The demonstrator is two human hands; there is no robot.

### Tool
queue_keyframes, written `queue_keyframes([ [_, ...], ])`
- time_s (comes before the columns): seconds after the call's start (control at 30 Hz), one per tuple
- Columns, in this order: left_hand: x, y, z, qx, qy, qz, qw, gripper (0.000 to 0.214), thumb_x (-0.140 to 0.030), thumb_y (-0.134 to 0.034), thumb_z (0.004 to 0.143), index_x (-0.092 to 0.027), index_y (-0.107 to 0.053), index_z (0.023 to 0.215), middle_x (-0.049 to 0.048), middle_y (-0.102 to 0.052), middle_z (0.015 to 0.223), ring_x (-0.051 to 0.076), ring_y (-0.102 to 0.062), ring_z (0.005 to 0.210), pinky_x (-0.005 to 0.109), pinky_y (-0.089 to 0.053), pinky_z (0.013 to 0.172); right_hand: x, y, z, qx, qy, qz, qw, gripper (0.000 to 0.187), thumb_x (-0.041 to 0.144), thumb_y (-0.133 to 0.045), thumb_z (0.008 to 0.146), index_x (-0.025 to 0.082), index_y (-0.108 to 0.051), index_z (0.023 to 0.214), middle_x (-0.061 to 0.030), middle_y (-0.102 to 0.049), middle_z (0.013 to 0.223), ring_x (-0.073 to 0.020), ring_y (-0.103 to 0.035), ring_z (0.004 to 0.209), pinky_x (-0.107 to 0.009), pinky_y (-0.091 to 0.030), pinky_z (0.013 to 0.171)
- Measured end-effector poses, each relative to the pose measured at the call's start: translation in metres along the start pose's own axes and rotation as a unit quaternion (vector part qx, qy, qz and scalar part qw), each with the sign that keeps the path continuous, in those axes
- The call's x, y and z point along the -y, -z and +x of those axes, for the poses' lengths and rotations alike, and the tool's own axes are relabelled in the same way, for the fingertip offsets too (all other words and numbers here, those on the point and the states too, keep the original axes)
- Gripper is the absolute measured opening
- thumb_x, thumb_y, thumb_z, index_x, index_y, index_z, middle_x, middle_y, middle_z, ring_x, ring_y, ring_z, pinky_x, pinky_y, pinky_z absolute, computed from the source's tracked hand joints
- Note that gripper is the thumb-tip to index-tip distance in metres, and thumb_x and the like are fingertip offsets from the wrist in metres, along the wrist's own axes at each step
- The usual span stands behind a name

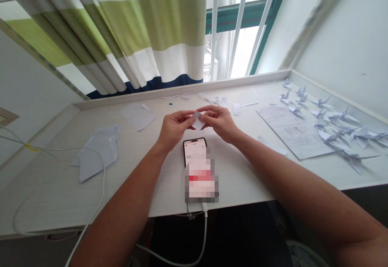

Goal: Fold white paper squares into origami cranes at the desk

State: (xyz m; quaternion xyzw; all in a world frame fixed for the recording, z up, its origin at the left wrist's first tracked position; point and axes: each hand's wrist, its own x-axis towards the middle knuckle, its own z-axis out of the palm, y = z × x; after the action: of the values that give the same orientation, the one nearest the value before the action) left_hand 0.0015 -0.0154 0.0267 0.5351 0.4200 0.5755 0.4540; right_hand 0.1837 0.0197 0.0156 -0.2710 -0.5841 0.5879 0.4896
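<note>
A small folded white paper (198, 121), diamond-shaped, is held up between both hands above the middle of the desk. My left hand (176, 126) pinches its left side between thumb and fingers. On the other side, my right hand (220, 122) grips the upper right part, its thumb lying on the front face. Fingers cover the paper's side corners. Just below the hands lies a phone (195, 142) with its screen lit and partly blurred out.
Several folded paper cranes (332, 131) spread over the right side, some beside a printed sheet (295, 131). Paper sheets (98, 151) are stacked at left, with more paper (139, 116) behind. Scraps lie along the back. A white cable (103, 178) crosses the left front edge.
</note>
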Motion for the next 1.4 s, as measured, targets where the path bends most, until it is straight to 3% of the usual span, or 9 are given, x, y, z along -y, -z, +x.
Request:
queue_keyframes([
  [0.27, 0.003, -0.003, 0.0, -0.015, -0.001, 0.012, 1.0, 0.031, -0.04, -0.097, 0.067, -0.018, -0.084, 0.083, 0.0059, -0.081, 0.079, 0.018, -0.074, 0.07, 0.035, -0.066, 0.067, -0.001, -0.001, 0.001, -0.014, 0.02, -0.038, 0.999, 0.029, 0.045, -0.09, 0.079, 0.02, -0.074, 0.084, 0.0008, -0.07, 0.066, -0.0166, -0.071, 0.066, -0.034, -0.064, 0.065],
  [0.37, 0.007, -0.001, 0.002, -0.012, 0.001, 0.008, 1.0, 0.028, -0.038, -0.096, 0.067, -0.018, -0.084, 0.082, 0.0056, -0.08, 0.079, 0.019, -0.074, 0.072, 0.035, -0.066, 0.068, 0.0, 0.001, 0.002, 0.002, -0.012, -0.03, 0.999, 0.027, 0.042, -0.088, 0.08, 0.02, -0.073, 0.085, -0.0007, -0.074, 0.073, -0.0169, -0.073, 0.071, -0.035, -0.065, 0.07],
  [0.47, 0.009, 0.001, 0.003, -0.014, -0.034, 0.031, 0.999, 0.022, -0.037, -0.092, 0.071, -0.019, -0.084, 0.082, 0.0048, -0.08, 0.078, 0.019, -0.074, 0.071, 0.035, -0.065, 0.07, 0.003, 0.003, 0.001, 0.019, -0.045, -0.004, 0.999, 0.035, 0.048, -0.088, 0.081, 0.02, -0.068, 0.086, -0.0027, -0.077, 0.081, -0.0178, -0.075, 0.078, -0.036, -0.066, 0.074],
  [0.63, 0.006, 0.002, 0.0, -0.008, -0.076, 0.045, 0.996, 0.012, -0.029, -0.084, 0.079, -0.019, -0.084, 0.085, 0.0048, -0.081, 0.085, 0.018, -0.075, 0.078, 0.034, -0.064, 0.075, 0.001, 0.001, 0.001, -0.01, 0.005, -0.012, 1.0, 0.049, 0.052, -0.097, 0.071, 0.021, -0.063, 0.089, -0.0001, -0.074, 0.079, -0.0167, -0.073, 0.075, -0.034, -0.063, 0.071],
  [0.87, 0.004, 0.002, 0.0, -0.02, -0.057, 0.02, 0.998, 0.034, -0.038, -0.094, 0.073, -0.018, -0.084, 0.099, 0.0064, -0.083, 0.086, 0.019, -0.076, 0.076, 0.035, -0.065, 0.076, -0.003, -0.002, -0.002, -0.041, 0.067, -0.082, 0.994, 0.043, 0.056, -0.094, 0.074, 0.022, -0.079, 0.096, -0.0043, -0.08, 0.092, -0.0208, -0.075, 0.087, -0.041, -0.065, 0.085],
  [1.17, 0.004, 0.0, 0.0, -0.029, -0.043, 0.034, 0.998, 0.037, -0.047, -0.097, 0.07, -0.018, -0.085, 0.089, 0.0071, -0.083, 0.086, 0.019, -0.076, 0.076, 0.037, -0.066, 0.077, -0.002, -0.001, -0.001, -0.029, 0.048, -0.072, 0.996, 0.04, 0.056, -0.094, 0.074, 0.02, -0.08, 0.087, -0.0042, -0.079, 0.083, -0.02, -0.074, 0.08, -0.04, -0.064, 0.08],
  [1.4, 0.004, -0.002, -0.001, -0.023, -0.003, -0.004, 1.0, 0.047, -0.044, -0.098, 0.068, -0.016, -0.083, 0.103, 0.0084, -0.083, 0.091, 0.02, -0.077, 0.08, 0.038, -0.066, 0.078, 0.002, -0.003, -0.003, -0.043, 0.052, -0.06, 0.996, 0.036, 0.053, -0.096, 0.073, 0.022, -0.079, 0.081, -0.0034, -0.079, 0.081, -0.0198, -0.074, 0.078, -0.04, -0.063, 0.079],
])
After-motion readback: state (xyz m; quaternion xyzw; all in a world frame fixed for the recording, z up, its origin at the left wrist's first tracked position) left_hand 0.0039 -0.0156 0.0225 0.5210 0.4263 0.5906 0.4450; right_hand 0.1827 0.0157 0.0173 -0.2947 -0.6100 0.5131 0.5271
